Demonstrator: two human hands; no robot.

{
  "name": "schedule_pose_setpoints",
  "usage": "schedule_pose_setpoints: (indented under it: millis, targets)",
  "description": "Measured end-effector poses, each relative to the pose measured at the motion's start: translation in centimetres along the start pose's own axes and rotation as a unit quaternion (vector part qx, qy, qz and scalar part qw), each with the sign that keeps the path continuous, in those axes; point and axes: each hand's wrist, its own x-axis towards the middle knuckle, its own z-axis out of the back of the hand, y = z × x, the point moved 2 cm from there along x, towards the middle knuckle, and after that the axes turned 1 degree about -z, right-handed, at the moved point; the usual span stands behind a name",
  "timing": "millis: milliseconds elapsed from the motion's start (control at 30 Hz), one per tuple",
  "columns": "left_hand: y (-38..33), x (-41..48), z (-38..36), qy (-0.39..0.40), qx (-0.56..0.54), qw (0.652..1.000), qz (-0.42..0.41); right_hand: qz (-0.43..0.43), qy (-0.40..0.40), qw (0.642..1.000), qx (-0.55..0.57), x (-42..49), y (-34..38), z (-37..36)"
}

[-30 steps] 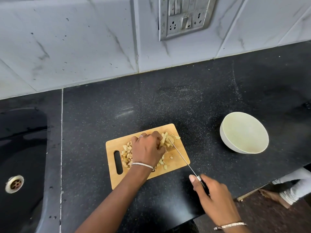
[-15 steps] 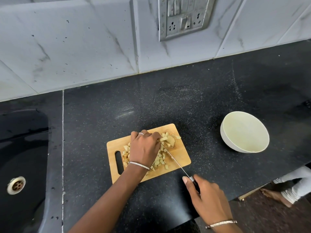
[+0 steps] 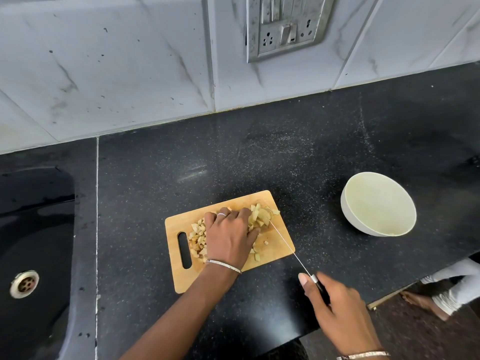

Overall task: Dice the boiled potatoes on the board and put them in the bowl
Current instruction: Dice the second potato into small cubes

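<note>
Potatoes (image 3: pixel 260 217) held by left hand (image 3: pixel 228 239), knife (image 3: pixel 291 248) gripped

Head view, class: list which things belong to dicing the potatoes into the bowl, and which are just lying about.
Part of the job: cutting board; potato pieces; knife, gripped by the right hand; left hand, holding the pieces; bowl.

Just there: sink; socket panel; wall tiles.

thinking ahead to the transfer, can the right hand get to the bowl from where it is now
Probably yes: only bare counter lies between the right hand and the bowl, which stands right of the board. But that hand grips the knife, so it is not free.
</note>
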Motion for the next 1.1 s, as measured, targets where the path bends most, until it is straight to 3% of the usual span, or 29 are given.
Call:
schedule_pose_setpoints:
  millis: [500,767,1100]
  targets:
    - [1.3,1.2,-0.7,-0.036,-0.021,0.998,-0.038,0.012,-0.004,1.000,0.018,0.4,0.4,-1.7]
    - [1.0,1.0,-0.3,-0.028,-0.078,0.997,-0.005,0.020,-0.002,0.999,0.026,2.1,2.4,-2.5]
    - [1.2,0.5,-0.2,-0.052,-0.045,0.998,0.009,0.037,-0.007,0.999,0.026,2.8,1.9,-3.2]
